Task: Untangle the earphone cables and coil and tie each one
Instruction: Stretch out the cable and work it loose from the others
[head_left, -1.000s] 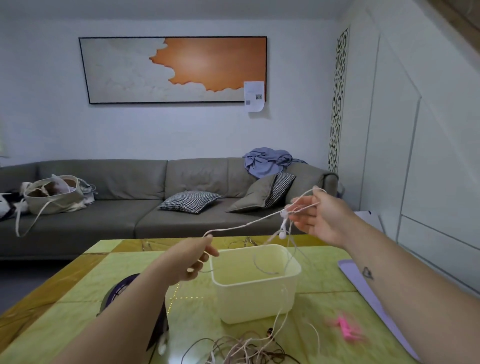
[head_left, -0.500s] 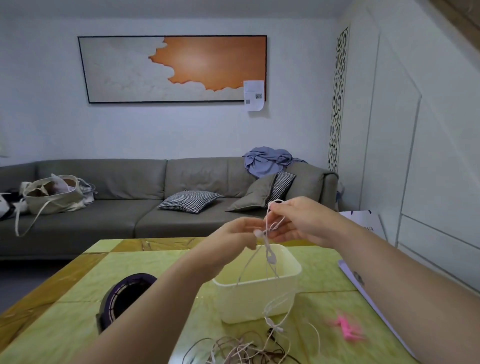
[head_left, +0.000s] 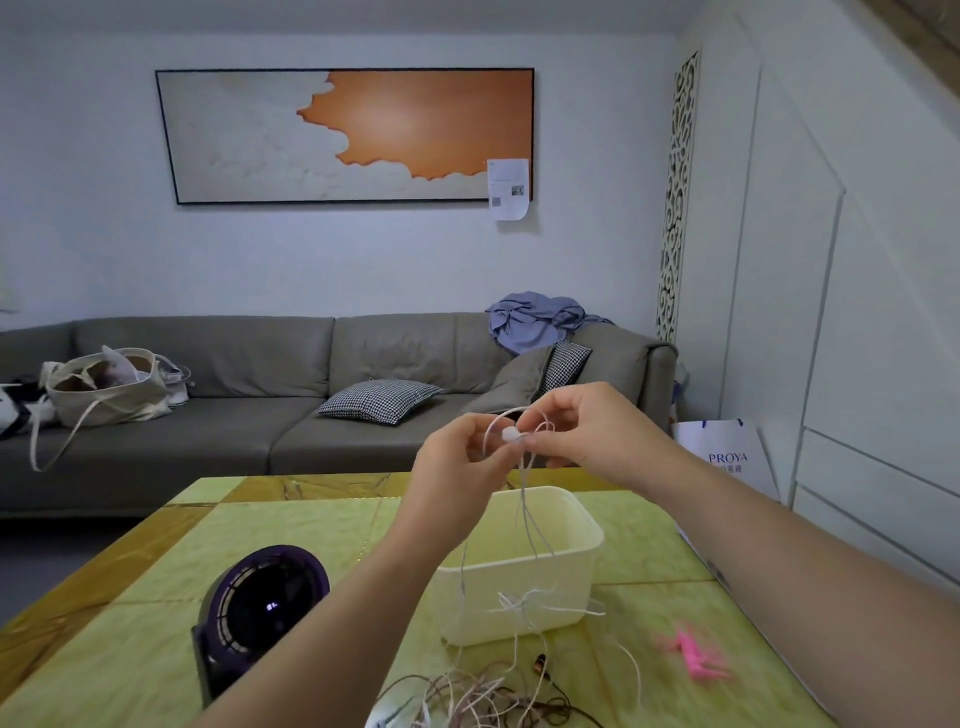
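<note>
We hold the left hand (head_left: 457, 460) and right hand (head_left: 597, 436) close together, both pinching the white cable (head_left: 525, 519). Its strands hang below the hands, past the bin (head_left: 571, 582), to the tangle (head_left: 478, 699).

This is a home living room. A long grey sofa (head_left: 291, 395) with checked cushions (head_left: 382, 402), a canvas bag (head_left: 104, 392) and crumpled blue clothing (head_left: 535, 319) stands against a white wall under a large framed orange-and-white painting (head_left: 345, 135). A yellow-green desk (head_left: 291, 530) carries a small fan (head_left: 260, 603).
</note>
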